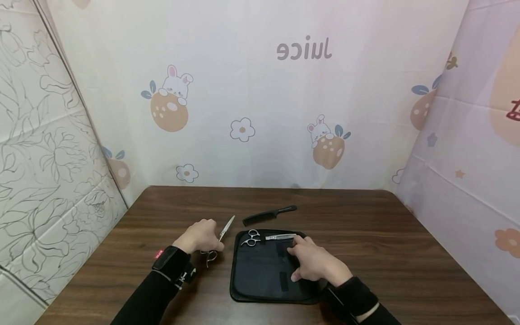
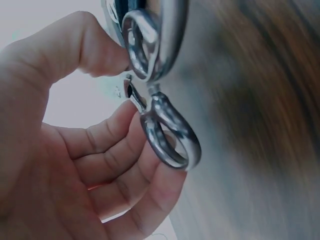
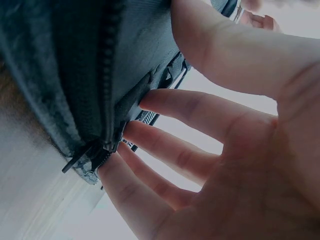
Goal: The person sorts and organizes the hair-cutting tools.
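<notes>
Fingers and thumb of our left hand point(image 1: 201, 236) pinch the scissors point(image 1: 226, 229) around their handle end, just left of the black case point(image 1: 256, 273), with the blades pointing far and slightly right. We cannot tell whether the handles touch the table point(image 1: 373, 257). Fingers of our right hand point(image 1: 314, 259) reach out loosely, curled around nothing, and rest at the case's right side, as if to steady it. On the case's far part lies a second pair of scissors point(image 1: 280, 237), seemingly tucked under a dark strap point(image 1: 262, 237); a black comb point(image 1: 264, 216) lies farther off. We judge the step in hand to be handling the scissors beside the case; if they belong there, the next move calls for a gentle lift rightward onto its nearer part.
</notes>
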`<state>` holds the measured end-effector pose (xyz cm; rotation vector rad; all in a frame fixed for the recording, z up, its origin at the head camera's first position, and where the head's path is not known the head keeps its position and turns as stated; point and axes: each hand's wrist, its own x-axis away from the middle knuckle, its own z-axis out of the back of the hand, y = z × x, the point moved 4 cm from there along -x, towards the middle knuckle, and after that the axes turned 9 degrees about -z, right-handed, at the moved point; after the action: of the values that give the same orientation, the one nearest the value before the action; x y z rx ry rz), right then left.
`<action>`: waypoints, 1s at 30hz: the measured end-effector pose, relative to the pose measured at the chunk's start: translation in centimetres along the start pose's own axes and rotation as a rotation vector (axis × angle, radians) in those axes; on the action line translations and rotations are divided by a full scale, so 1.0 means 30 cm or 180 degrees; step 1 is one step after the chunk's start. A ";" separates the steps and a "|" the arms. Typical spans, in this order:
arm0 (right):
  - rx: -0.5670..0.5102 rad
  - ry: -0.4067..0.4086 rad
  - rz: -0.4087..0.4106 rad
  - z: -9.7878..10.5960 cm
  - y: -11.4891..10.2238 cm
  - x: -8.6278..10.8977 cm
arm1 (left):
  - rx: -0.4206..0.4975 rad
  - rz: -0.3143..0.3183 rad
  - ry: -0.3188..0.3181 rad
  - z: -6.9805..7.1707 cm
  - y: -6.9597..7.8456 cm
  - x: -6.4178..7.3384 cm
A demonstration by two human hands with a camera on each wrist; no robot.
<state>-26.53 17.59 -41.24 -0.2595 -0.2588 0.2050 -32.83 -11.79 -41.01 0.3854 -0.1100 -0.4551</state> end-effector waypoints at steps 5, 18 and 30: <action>0.0035 -0.0004 -0.0028 0.002 0.000 -0.003 | 0.0164 -0.0115 0.0071 -0.009 0.009 -0.011; 0.0019 0.0034 -0.0011 -0.001 -0.005 0.002 | 0.0454 -0.0397 0.0319 -0.008 0.068 -0.039; 0.0045 0.0034 -0.0028 -0.002 -0.007 -0.001 | 0.0723 -0.0493 0.0516 -0.023 0.087 -0.061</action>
<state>-26.51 17.38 -41.24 -0.2454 -0.2478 0.1967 -33.28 -8.56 -40.67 0.6554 0.0263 -0.5643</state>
